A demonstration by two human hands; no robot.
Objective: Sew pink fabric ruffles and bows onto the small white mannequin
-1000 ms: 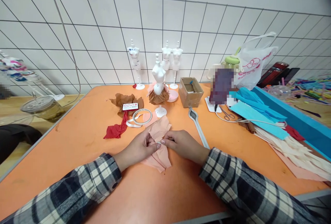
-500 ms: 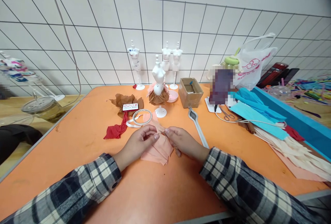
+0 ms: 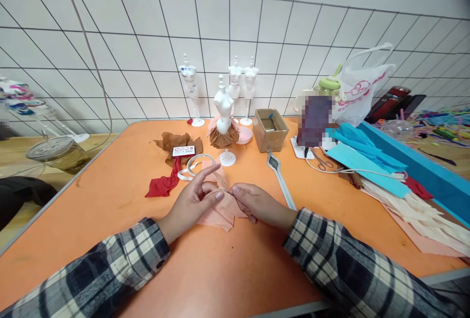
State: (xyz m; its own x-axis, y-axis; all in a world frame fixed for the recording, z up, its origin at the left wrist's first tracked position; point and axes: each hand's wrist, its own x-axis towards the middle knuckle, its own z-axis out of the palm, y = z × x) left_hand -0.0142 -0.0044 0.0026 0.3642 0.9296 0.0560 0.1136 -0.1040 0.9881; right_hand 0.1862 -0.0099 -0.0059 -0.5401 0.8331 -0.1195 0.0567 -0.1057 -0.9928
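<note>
Between my hands is a piece of pink crepe paper [image 3: 223, 210], gathered at its middle. My right hand [image 3: 257, 199] pinches the gathered part between thumb and fingers. With its index finger raised, my left hand [image 3: 194, 200] keeps its thumb and other fingers closed on the paper's left side. Just beyond stands a small white mannequin [image 3: 223, 105] wearing a brown ruffled paper skirt [image 3: 223, 137]. A roll of tape [image 3: 200, 165] lies near my left fingertips, beside a strip of red crepe paper [image 3: 161, 186].
A small box [image 3: 183, 151] rests on crumpled brown paper [image 3: 165, 142]. Behind stand several white mannequins, a pink bowl [image 3: 245, 135] and a cardboard box [image 3: 270, 132]. Grey tweezers [image 3: 282, 181] lie right of centre. Scissors [image 3: 323, 164], a cable and blue paper [image 3: 367, 161] are at the right.
The pink paper's upper part has folded down away from me, and its middle is drawn tighter. My right hand has shifted slightly, and my left index finger has lifted.
</note>
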